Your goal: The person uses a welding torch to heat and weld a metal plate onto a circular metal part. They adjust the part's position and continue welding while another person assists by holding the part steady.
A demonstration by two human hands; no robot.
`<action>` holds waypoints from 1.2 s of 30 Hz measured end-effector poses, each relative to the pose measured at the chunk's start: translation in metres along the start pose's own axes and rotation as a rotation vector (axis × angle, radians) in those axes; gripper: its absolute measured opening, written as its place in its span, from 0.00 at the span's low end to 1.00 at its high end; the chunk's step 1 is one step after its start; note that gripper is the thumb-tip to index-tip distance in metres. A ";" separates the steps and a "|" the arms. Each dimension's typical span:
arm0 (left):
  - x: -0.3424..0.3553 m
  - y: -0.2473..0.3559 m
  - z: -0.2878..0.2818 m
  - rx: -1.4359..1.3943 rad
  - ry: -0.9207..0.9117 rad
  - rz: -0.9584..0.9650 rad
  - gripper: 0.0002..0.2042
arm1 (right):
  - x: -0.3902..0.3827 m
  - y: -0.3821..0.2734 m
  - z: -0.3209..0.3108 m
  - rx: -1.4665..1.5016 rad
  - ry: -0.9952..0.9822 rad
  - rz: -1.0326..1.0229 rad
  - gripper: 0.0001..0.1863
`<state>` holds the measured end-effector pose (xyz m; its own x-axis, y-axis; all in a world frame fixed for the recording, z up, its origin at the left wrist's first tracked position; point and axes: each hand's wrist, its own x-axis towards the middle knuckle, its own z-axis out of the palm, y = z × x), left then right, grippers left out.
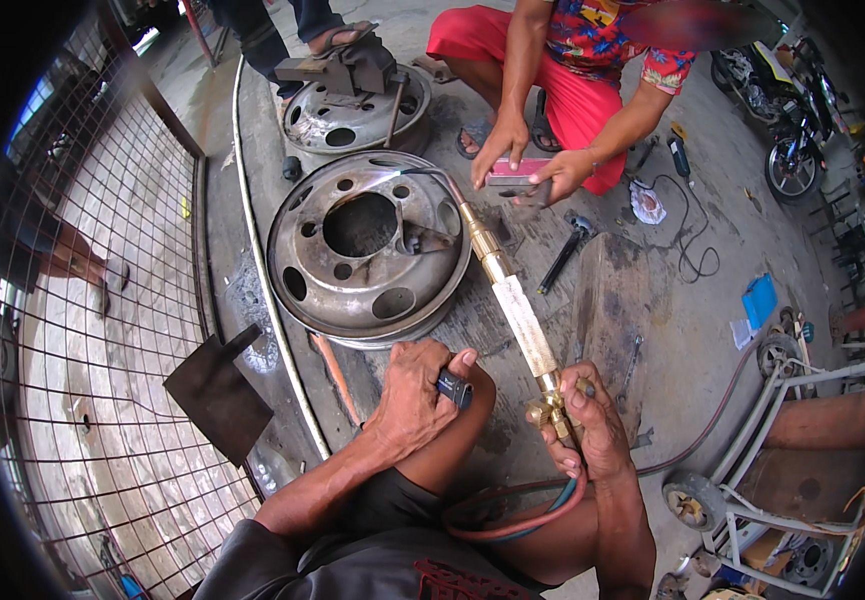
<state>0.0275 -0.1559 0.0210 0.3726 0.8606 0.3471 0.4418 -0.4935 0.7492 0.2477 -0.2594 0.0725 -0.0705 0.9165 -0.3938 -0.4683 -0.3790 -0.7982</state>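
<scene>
My right hand (592,420) grips a brass gas torch (525,322) at its valve end, with hoses running down from it. The torch's thin bent tip reaches over a steel wheel rim (332,285), and a pale bluish flame (387,174) points left from it. My left hand (417,390) is closed around a small black lighter-like object (455,388), thumb on top, resting by my knee. The rim lies flat in front of me, its large centre hole showing. Near the torch tip, a co-worker's hands (542,175) hold a small pink box (515,170).
A second wheel rim (347,125) with a metal vise on it stands behind. Wire mesh fence (122,290) runs along the left, with a dark metal plate (217,400) beside it. A black-handled tool (564,255) lies on the floor. A metal-framed cart (802,440) is at right.
</scene>
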 end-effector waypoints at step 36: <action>0.001 0.001 0.004 0.004 0.031 0.038 0.15 | -0.004 0.000 -0.004 0.006 -0.008 -0.029 0.10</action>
<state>0.0311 -0.1561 0.0197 0.3642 0.8445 0.3926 0.4309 -0.5265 0.7329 0.2511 -0.2635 0.0721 -0.0633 0.9282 -0.3668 -0.4753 -0.3512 -0.8067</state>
